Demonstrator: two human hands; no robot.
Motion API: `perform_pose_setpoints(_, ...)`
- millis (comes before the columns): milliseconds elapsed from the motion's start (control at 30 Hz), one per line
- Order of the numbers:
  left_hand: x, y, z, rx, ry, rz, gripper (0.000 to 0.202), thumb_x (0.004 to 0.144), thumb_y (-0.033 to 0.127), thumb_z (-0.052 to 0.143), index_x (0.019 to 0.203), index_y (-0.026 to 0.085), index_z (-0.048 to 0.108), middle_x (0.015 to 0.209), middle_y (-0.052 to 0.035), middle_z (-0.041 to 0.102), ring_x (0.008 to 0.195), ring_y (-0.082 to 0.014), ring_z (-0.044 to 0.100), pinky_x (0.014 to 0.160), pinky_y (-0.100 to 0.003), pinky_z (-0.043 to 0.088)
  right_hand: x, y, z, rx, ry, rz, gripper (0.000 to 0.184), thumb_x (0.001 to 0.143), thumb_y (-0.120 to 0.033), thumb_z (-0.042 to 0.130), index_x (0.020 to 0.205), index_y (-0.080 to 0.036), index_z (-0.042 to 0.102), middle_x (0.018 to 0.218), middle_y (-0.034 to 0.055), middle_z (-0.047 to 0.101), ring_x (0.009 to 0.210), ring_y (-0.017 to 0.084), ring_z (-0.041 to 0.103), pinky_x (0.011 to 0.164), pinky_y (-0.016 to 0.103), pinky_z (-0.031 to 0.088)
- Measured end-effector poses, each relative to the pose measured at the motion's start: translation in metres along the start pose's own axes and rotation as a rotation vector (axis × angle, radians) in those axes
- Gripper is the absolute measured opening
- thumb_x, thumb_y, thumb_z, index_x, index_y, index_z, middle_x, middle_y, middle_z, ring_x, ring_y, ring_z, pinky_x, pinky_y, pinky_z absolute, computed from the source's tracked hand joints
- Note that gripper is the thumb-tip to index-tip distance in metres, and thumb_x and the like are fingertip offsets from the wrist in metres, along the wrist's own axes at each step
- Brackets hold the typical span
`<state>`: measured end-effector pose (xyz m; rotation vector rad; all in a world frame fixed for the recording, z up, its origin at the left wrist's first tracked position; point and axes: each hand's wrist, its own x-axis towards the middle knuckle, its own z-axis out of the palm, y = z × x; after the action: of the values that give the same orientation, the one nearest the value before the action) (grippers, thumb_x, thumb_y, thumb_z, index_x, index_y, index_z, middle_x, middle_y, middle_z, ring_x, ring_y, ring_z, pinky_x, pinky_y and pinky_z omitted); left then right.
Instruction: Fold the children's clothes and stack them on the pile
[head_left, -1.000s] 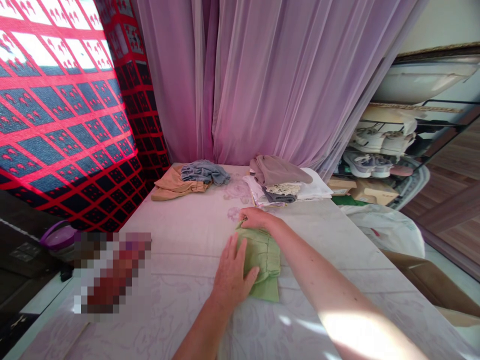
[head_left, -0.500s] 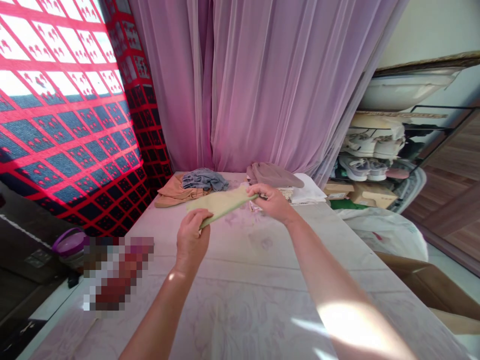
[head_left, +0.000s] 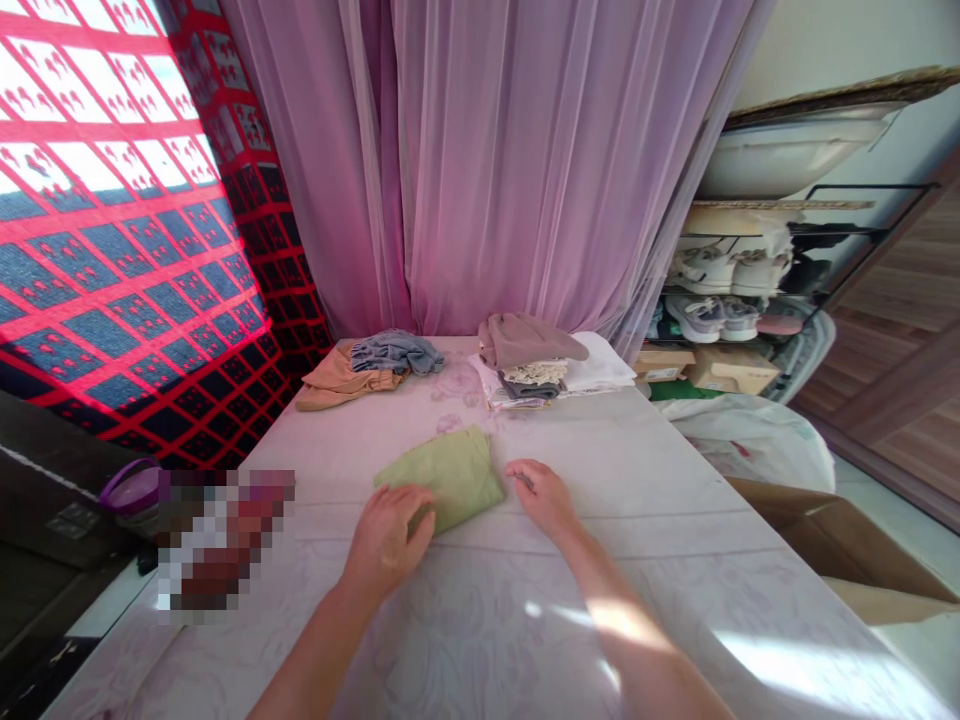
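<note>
Left hand is palm-down on the near-left corner of the folded light-green cloth. My fingers are bent onto the fabric; can't tell if they pinch the edge or just press. Right hand lies flat on the table, fingers loose, holding nothing. The tips are just beside the cloth's right edge, contact unclear.

The cloth lies flat mid-table on the pale lilac patterned tablecloth, between my hands.

Far left: crumpled tan garment with a grey-blue denim piece on top. Far right: stack of folded clothes, taupe item on top. Both piles are well apart from the cloth. Sheer pink curtain hangs behind the table.
</note>
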<state>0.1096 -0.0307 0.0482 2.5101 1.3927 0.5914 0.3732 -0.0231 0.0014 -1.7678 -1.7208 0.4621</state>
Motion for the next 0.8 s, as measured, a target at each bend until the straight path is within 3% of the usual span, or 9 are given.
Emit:
perform_pose_setpoints(100, 0.028, 0.011, 0.010, 0.049, -0.046, 0.090, 0.034, 0.092, 0.027, 0.041, 0.117, 0.024, 0.064, 0.126, -0.0060, 0.065, 0.123, -0.0238, 0.054, 0.109, -0.047, 0.036, -0.004, -0.003, 0.007, -0.043, 0.035, -0.014, 0.024, 0.083, -0.016, 0.049, 0.088, -0.025, 0.072, 0.113, 0.0039, 0.070, 0.112, 0.020, 0.058, 0.097, 0.036, 0.041)
perform_pose_setpoints(200, 0.046, 0.011, 0.030, 0.140, -0.154, 0.115, 0.045, 0.094, 0.039, 0.042, 0.136, 0.025, 0.052, 0.148, -0.0063, 0.046, 0.140, -0.0280, 0.035, 0.114, -0.051, 0.027, -0.010, 0.000, 0.013, -0.047, 0.067, -0.070, 0.022, 0.084, -0.017, 0.051, 0.085, -0.025, 0.072, 0.112, 0.0039, 0.070, 0.115, 0.021, 0.057, 0.097, 0.038, 0.040)
perform_pose_setpoints(333, 0.049, -0.002, 0.048, 0.210, -0.233, 0.113, 0.062, 0.092, 0.059, 0.038, 0.144, 0.026, 0.041, 0.156, -0.0071, 0.032, 0.145, -0.0293, 0.023, 0.116, -0.053, 0.018, -0.015, 0.004, 0.014, -0.030, 0.078, -0.117, 0.018, 0.083, -0.019, 0.055, 0.084, -0.025, 0.072, 0.113, 0.0043, 0.069, 0.118, 0.023, 0.055, 0.098, 0.041, 0.039)
perform_pose_setpoints(467, 0.047, -0.007, 0.047, 0.207, -0.253, 0.138, 0.080, 0.082, 0.072, 0.043, 0.147, 0.024, 0.037, 0.157, -0.0088, 0.028, 0.146, -0.0318, 0.020, 0.117, -0.054, 0.016, -0.014, 0.003, 0.015, -0.013, 0.055, -0.128, 0.010, 0.080, -0.023, 0.061, 0.083, -0.025, 0.070, 0.117, 0.0044, 0.068, 0.123, 0.025, 0.051, 0.101, 0.045, 0.036)
perform_pose_setpoints(533, 0.046, -0.002, 0.044, 0.203, -0.230, 0.136, 0.082, 0.078, 0.069, 0.052, 0.145, 0.023, 0.040, 0.156, -0.0103, 0.030, 0.145, -0.0333, 0.022, 0.116, -0.055, 0.017, -0.012, 0.002, 0.017, 0.024, 0.068, -0.127, 0.011, 0.080, -0.021, 0.060, 0.083, -0.025, 0.070, 0.117, 0.0043, 0.068, 0.124, 0.025, 0.051, 0.102, 0.046, 0.036)
perform_pose_setpoints(633, 0.043, 0.010, 0.042, 0.164, -0.105, 0.130, 0.053, 0.084, 0.046, 0.058, 0.132, 0.022, 0.054, 0.147, -0.0104, 0.046, 0.138, -0.0297, 0.036, 0.114, -0.049, 0.026, -0.005, 0.003, 0.023, 0.102, 0.114, -0.139, 0.014, 0.080, -0.018, 0.057, 0.084, -0.024, 0.069, 0.115, 0.0057, 0.069, 0.119, 0.023, 0.054, 0.101, 0.045, 0.038)
perform_pose_setpoints(733, 0.039, 0.020, 0.046, 0.036, -0.011, 0.053, 0.030, 0.089, 0.025, 0.048, 0.114, 0.021, 0.064, 0.121, -0.0089, 0.066, 0.114, -0.0222, 0.058, 0.101, -0.038, 0.043, 0.005, 0.001, 0.028, 0.201, 0.130, -0.194, 0.016, 0.080, -0.018, 0.056, 0.087, -0.023, 0.070, 0.111, 0.0073, 0.070, 0.113, 0.022, 0.058, 0.100, 0.043, 0.042)
perform_pose_setpoints(800, 0.039, 0.020, 0.052, -0.089, 0.049, -0.089, 0.029, 0.090, 0.024, 0.044, 0.110, 0.021, 0.064, 0.105, -0.0079, 0.071, 0.096, -0.0205, 0.064, 0.087, -0.034, 0.049, 0.012, -0.003, 0.030, 0.275, 0.134, -0.238, 0.019, 0.082, -0.020, 0.054, 0.091, -0.023, 0.070, 0.111, 0.0075, 0.070, 0.109, 0.020, 0.060, 0.099, 0.040, 0.044)
